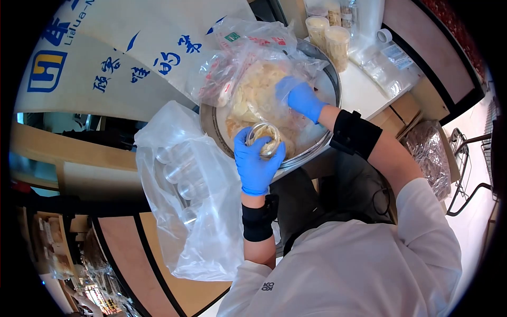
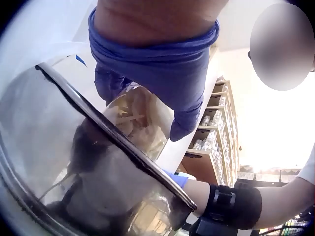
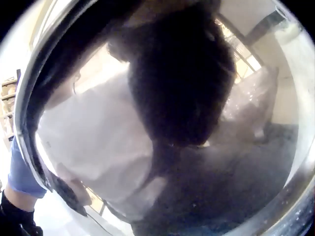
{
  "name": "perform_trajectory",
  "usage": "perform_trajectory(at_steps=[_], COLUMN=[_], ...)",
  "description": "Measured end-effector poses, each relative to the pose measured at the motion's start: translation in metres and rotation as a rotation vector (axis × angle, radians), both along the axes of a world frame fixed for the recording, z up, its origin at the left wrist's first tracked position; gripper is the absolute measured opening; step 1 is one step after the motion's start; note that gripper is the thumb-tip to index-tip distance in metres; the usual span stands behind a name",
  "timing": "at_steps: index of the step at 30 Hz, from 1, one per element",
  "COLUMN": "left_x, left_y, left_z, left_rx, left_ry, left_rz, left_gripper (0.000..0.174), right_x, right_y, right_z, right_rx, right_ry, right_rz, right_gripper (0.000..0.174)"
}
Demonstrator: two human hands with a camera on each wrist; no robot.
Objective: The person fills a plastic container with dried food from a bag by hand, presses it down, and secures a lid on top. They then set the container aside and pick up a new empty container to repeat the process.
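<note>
In the head view the left hand [image 1: 259,164], in a blue glove, grips a clear round cup [image 1: 264,138] with pale flakes inside, above the near left rim of a large metal bowl [image 1: 211,124]. The gloved right hand [image 1: 301,99] is over the pale flakes [image 1: 256,87] in the bowl, its fingertips blurred among clear plastic; what it holds cannot be told. From the left wrist, the left hand [image 2: 152,83] is round the cup [image 2: 140,118] beside the steel rim [image 2: 118,140]. The right wrist view shows mostly the bowl's reflecting wall [image 3: 221,177].
A plastic bag of clear empty cups [image 1: 185,185] hangs left of the bowl. Crumpled clear bags [image 1: 253,39] lie over its far edge. Filled tubs [image 1: 337,47] and a packet [image 1: 393,63] stand or lie on the white table [image 1: 364,87] at the right. A printed white sheet [image 1: 121,58] spreads at far left.
</note>
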State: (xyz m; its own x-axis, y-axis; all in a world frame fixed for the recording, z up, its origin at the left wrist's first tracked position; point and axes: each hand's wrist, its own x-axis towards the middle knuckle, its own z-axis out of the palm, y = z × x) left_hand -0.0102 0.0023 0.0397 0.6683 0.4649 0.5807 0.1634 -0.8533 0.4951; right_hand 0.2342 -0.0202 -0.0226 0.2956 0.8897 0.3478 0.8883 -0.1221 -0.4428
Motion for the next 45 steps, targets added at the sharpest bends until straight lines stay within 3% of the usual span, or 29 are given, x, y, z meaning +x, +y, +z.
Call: perform_trajectory(at_steps=[2, 6, 8, 9, 11, 14, 15, 17, 20, 24, 26, 27, 29, 33, 36, 38, 39, 41, 45], left_x=[-0.001, -0.001, -0.001, -0.001, -0.002, -0.002, -0.003, -0.002, -0.001, 0.002, 0.004, 0.004, 0.004, 0.000, 0.000, 0.000, -0.001, -0.001, -0.001], left_y=[0.000, -0.001, -0.001, -0.002, -0.003, -0.003, -0.003, -0.002, -0.002, -0.003, -0.006, -0.007, -0.008, -0.006, -0.004, -0.005, -0.005, -0.006, -0.007], left_z=[-0.001, -0.002, -0.002, -0.003, -0.005, -0.006, -0.006, -0.006, -0.006, -0.006, -0.002, -0.001, 0.000, 0.001, 0.000, 0.000, 0.000, 0.000, -0.001], left_rx=[-0.013, -0.027, -0.005, -0.002, -0.029, -0.042, -0.041, -0.032, -0.034, -0.046, -0.050, -0.050, -0.065, -0.046, -0.021, -0.058, -0.056, -0.036, -0.051], left_ry=[-0.015, -0.018, -0.031, -0.032, -0.041, -0.055, -0.055, -0.063, -0.068, -0.055, -0.059, -0.058, -0.027, 0.020, 0.022, -0.007, -0.006, -0.019, -0.030], left_rz=[-0.013, -0.019, 0.016, 0.018, 0.022, 0.015, 0.014, 0.001, -0.006, -0.004, -0.013, -0.015, -0.031, -0.050, -0.042, -0.043, -0.045, -0.040, -0.056], left_gripper=[0.030, 0.030, 0.030, 0.030, 0.030, 0.030, 0.030, 0.030, 0.030, 0.030, 0.030, 0.030, 0.032, 0.034, 0.034, 0.033, 0.033, 0.032, 0.032], right_x=[0.004, -0.003, -0.005, -0.010, -0.023, -0.026, -0.028, -0.031, -0.029, -0.030, -0.031, -0.035, -0.040, -0.030, -0.023, -0.033, -0.035, -0.037, -0.043], right_y=[-0.004, 0.006, -0.002, -0.005, -0.008, -0.006, -0.006, -0.009, -0.006, -0.009, -0.008, -0.009, -0.009, -0.003, 0.006, 0.006, 0.003, -0.005, -0.009], right_z=[-0.004, -0.028, -0.016, -0.008, 0.004, -0.020, -0.013, 0.011, 0.002, 0.008, 0.005, 0.010, 0.020, -0.002, 0.000, 0.021, 0.020, 0.015, 0.021], right_rx=[0.248, 0.527, -0.070, -0.067, -0.109, -0.208, -0.207, -0.435, -0.334, -0.351, -0.112, -0.112, -0.414, -0.280, -0.442, -0.616, -0.614, -0.380, -0.431], right_ry=[0.012, -0.042, -0.208, -0.209, -0.327, -0.366, -0.365, -0.310, -0.332, -0.270, -0.284, -0.283, -0.367, -0.279, -0.084, -0.237, -0.236, -0.338, -0.394], right_rz=[-0.327, -0.481, -0.176, -0.174, 0.061, 0.147, 0.146, 0.147, 0.133, 0.145, 0.267, 0.265, 0.304, 0.316, 0.451, 0.373, 0.371, 0.392, 0.379], right_gripper=[0.024, 0.038, 0.043, 0.043, 0.044, 0.041, 0.041, 0.041, 0.028, 0.026, 0.026, 0.026, 0.058, 0.054, 0.052, 0.051, 0.051, 0.049, 0.047])
